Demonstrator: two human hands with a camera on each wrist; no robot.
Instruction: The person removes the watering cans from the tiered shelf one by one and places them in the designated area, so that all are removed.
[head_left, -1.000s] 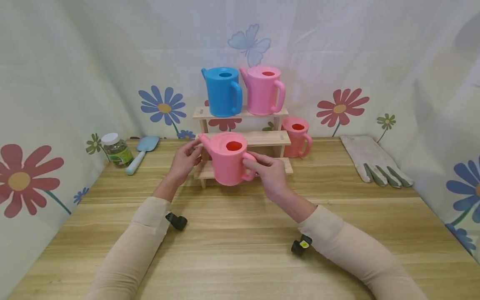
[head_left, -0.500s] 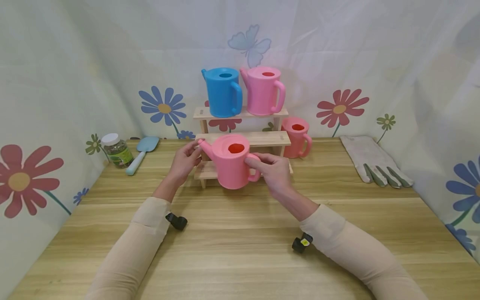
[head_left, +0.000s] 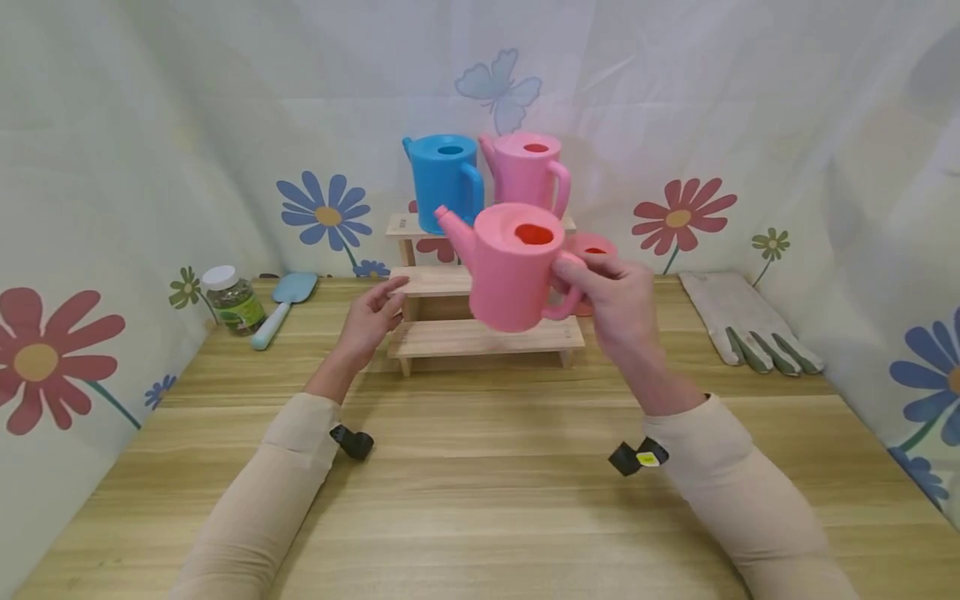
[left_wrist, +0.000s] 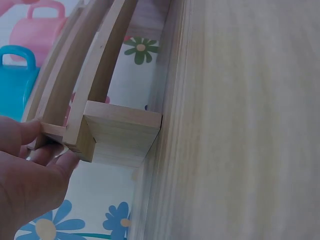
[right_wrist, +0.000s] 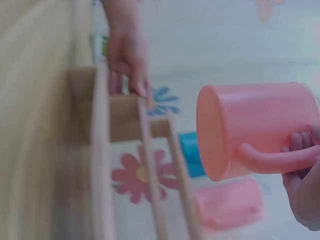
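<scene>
My right hand (head_left: 626, 308) pinches the handle of a coral-pink watering can (head_left: 513, 279), raised in front of the tiered wooden stand (head_left: 431, 282) with its spout pointing left. In the right wrist view, the can's round base (right_wrist: 211, 135) faces the stand. My left hand (head_left: 367, 325) is at the stand's left end, thumb and fingers gripping the end of the middle step, as the left wrist view shows. On the top step are a blue watering can (head_left: 438, 187) and a pink watering can (head_left: 525, 185), the latter partly covered by the raised one.
Behind the stand's right side sits another coral-pink can (head_left: 577, 242), mostly hidden by my right hand and the raised can. A lidded jar (head_left: 238, 308) and a light-blue trowel (head_left: 295, 288) lie at the left. A gardening glove (head_left: 738, 312) is at the right.
My right hand has lifted the coral-pink watering can up and to the right, away from the lower steps and my left hand. The left hand has stayed at the stand's left end.
</scene>
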